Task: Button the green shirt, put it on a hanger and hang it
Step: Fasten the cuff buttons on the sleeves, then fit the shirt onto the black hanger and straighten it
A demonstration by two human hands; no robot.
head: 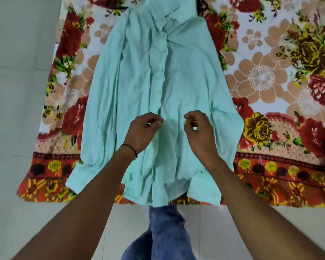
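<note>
The green shirt (139, 81) lies flat, front up, on a floral bedspread, collar at the far end and hem toward me. Its button placket runs down the middle, and the upper buttons look fastened. My left hand (143, 131) rests on the lower placket with thumb and fingertips pinched at the fabric edge. My right hand (197, 128) hovers just right of the placket, fingers curled with nothing visible in them. Both sleeves lie along the shirt's sides, cuffs near the hem. I see no hanger clearly.
The floral bedspread (270, 81) covers the bed; its near edge runs just past the shirt's hem. A small dark object (201, 6) shows beside the collar. My jeans-clad legs (163, 231) stand on pale floor tiles (17, 109) in front of the bed.
</note>
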